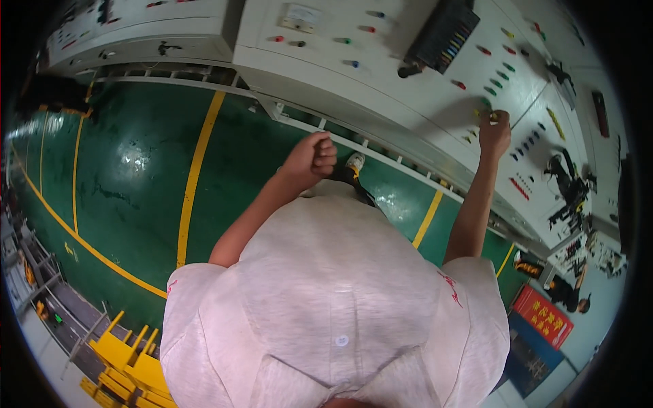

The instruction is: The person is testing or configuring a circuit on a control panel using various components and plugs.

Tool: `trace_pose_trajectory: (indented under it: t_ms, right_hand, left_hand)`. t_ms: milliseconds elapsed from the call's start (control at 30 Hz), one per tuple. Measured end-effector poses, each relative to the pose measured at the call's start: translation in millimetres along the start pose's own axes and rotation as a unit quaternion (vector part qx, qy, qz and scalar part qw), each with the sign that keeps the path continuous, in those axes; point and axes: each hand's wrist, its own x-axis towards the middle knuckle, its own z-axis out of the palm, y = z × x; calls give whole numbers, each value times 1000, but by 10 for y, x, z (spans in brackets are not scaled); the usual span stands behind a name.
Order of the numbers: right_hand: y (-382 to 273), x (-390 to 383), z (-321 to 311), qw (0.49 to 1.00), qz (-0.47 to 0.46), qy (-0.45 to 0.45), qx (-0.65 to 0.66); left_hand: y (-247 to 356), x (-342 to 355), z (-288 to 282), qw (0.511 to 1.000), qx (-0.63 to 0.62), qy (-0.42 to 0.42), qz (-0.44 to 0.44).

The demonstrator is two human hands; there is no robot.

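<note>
My right hand (496, 130) reaches out to the white worktop (326, 61), fingertips pinched together at its surface. A yellowish bit shows at the fingertips, too small to name. Beside these fingers lie small yellow pieces (469, 138) and a row of small green pieces (496, 83). My left hand (314, 160) is curled into a fist in front of my body, off the worktop; whatever is inside it, if anything, is hidden. Further along the worktop sits a black box-shaped block (445, 35) with a row of coloured marks along one side.
Red (520, 188) and blue (525, 146) small pieces lie in rows right of my hand. Beyond them is a tangle of black parts (570, 187). A white rail (381, 151) runs below the worktop. Yellow chairs (129, 353) stand lower left; another person (568, 292) is at far right.
</note>
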Motion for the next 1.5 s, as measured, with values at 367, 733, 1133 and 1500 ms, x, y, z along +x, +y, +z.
trace_pose_trajectory:
  t_ms: [367,733,1133,1500]
  right_hand:
    - [196,67,-117,993,34,-99,-46]
    - [120,-17,-173,996,35,-86,11]
    - [-82,66,-91,991,94,-97,-13]
    - [2,23,-190,999,24,-30,7]
  left_hand:
    - [-22,72,90,999,-38,5,0]
    - [-63,26,94,999,-50,-13,11]
    - [-20,-102,8,995,-85,-41,11]
    - [-339,-98,-90,992,-96,-73,29]
